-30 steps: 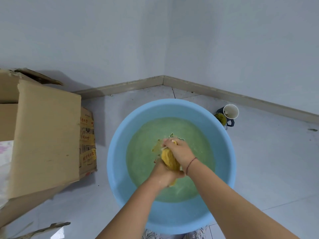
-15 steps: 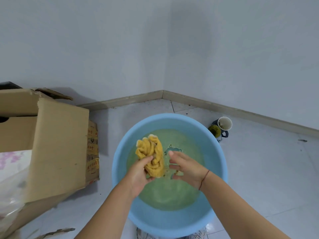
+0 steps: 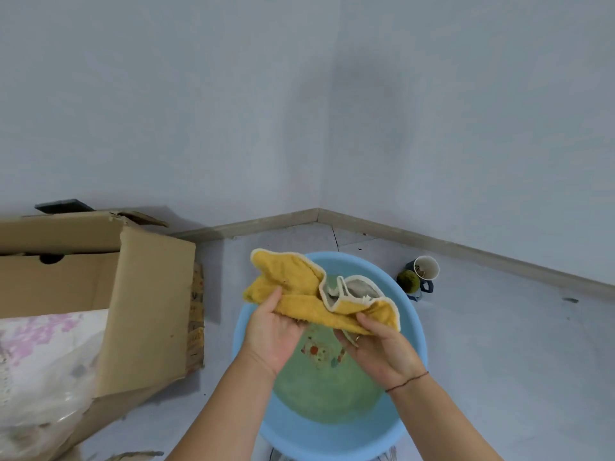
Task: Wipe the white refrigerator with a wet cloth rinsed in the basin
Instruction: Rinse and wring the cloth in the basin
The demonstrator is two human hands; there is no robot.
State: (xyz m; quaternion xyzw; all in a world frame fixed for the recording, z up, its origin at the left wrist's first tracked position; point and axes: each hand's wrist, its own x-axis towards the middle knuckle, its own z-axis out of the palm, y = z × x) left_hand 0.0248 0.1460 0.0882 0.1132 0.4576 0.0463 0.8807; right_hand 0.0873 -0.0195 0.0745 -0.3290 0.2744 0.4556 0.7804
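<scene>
Basin (image 3: 416,332) far rim partly bhd cloth (image 3: 293,281)

Basin (image 3: 412,327) rim partly behind cloth (image 3: 293,284).

I am in a corner of a plain room, a home as it seems; the blue basin (image 3: 332,440) sits on a pale tiled floor (image 3: 499,361); behind the basin two bare painted walls (image 3: 166,94) meet above a skirting board (image 3: 259,224); left of the basin an open cardboard box (image 3: 149,311) holds bagged things; right of it stands a mug (image 3: 426,267).
</scene>
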